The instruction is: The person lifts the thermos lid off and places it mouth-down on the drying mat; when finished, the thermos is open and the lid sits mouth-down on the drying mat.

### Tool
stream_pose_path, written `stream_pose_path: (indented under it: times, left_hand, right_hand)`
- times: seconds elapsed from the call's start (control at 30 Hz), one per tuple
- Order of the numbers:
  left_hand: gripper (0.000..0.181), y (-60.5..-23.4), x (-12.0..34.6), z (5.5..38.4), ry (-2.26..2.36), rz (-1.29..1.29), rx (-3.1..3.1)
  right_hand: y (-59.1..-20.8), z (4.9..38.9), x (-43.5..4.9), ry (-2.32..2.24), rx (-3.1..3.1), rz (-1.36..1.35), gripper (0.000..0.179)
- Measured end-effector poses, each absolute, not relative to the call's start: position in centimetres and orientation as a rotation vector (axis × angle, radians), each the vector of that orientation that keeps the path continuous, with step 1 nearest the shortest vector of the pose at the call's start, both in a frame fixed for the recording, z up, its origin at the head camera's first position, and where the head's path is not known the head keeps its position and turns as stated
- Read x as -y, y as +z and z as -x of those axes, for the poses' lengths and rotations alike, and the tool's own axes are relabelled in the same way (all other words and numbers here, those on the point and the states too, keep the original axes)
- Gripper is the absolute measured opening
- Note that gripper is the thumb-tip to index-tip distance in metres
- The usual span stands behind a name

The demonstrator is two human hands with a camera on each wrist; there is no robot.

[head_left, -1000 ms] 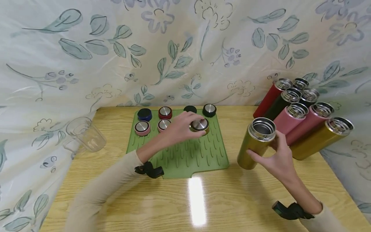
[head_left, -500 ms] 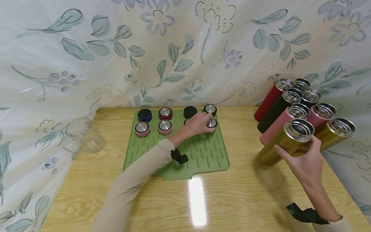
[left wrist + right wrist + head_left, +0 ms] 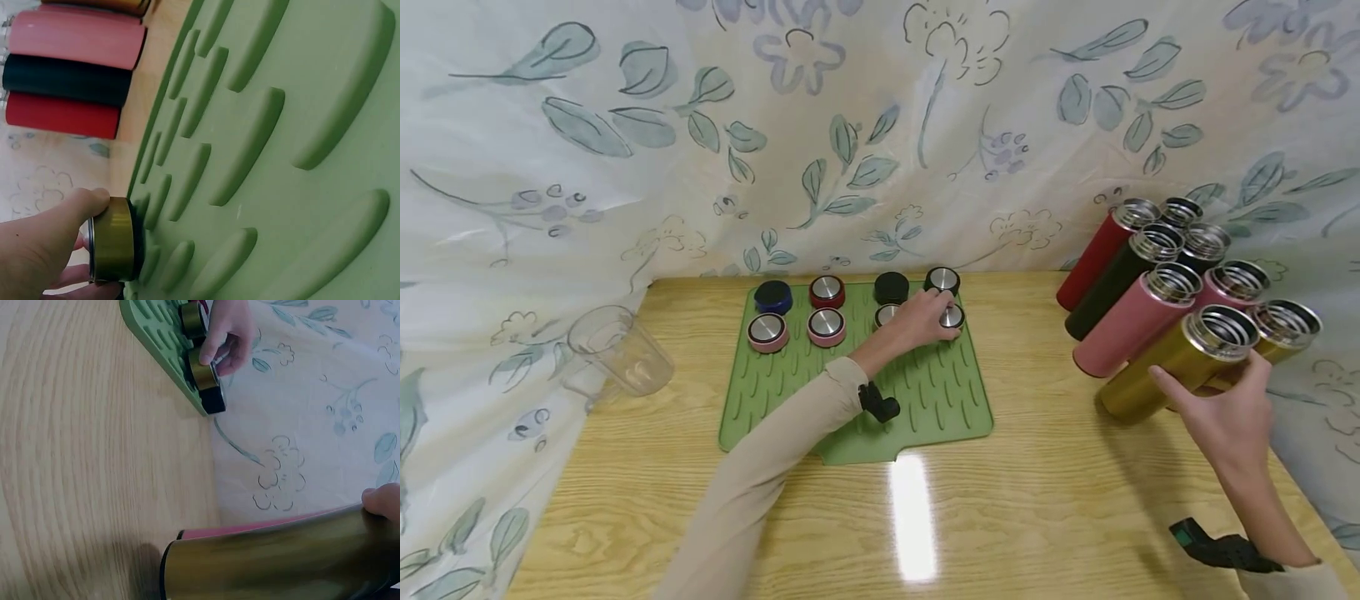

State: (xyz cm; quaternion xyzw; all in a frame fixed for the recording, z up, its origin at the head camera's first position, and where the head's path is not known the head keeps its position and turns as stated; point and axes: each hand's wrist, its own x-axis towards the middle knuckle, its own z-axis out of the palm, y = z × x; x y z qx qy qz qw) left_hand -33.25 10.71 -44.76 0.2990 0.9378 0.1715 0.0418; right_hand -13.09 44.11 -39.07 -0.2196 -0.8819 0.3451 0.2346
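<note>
My left hand [image 3: 919,321] pinches a gold lid with a steel top [image 3: 952,317] at the right end of the green ribbed mat's front row. In the left wrist view, thumb and fingers grip the sides of this gold lid [image 3: 114,240], its dark underside against the mat. My right hand [image 3: 1228,412] holds an uncapped gold thermos bottle [image 3: 1153,383] near its steel neck, beside the other bottles. The right wrist view shows the gold bottle [image 3: 269,559] low over the wood, beside a shadow; whether its base touches the table is unclear.
On the green mat [image 3: 850,425] sit two rows of lids, among them blue [image 3: 773,297], red [image 3: 827,292], pink [image 3: 827,327] and black [image 3: 891,288]. Several open bottles, including red [image 3: 1093,258] and pink [image 3: 1131,329], cluster at right. A clear pitcher [image 3: 625,354] stands left.
My right hand has carried the gold bottle rightward to the cluster. My left hand has moved right with the gold lid, to the end of the front row.
</note>
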Motion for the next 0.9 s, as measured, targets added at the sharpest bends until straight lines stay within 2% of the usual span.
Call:
stream_pose_path:
  times: [0.17,0.6,0.9]
  left_hand:
    - [0.045,-45.2,-10.6,33.5,0.482,-0.891,-2.893]
    - [0.048,-45.3,-10.5,32.6,0.465,-0.832,-2.946]
    - [0.047,-44.7,-10.8,31.1,0.404,-0.946,-2.955]
  right_hand:
    - [-39.3,13.8,-44.6,0.925,2.465,0.693,0.09]
    - [-40.7,15.4,-45.1,0.907,2.492,0.648,0.089]
    - [-40.9,14.0,-45.7,1.005,2.392,0.653,0.086]
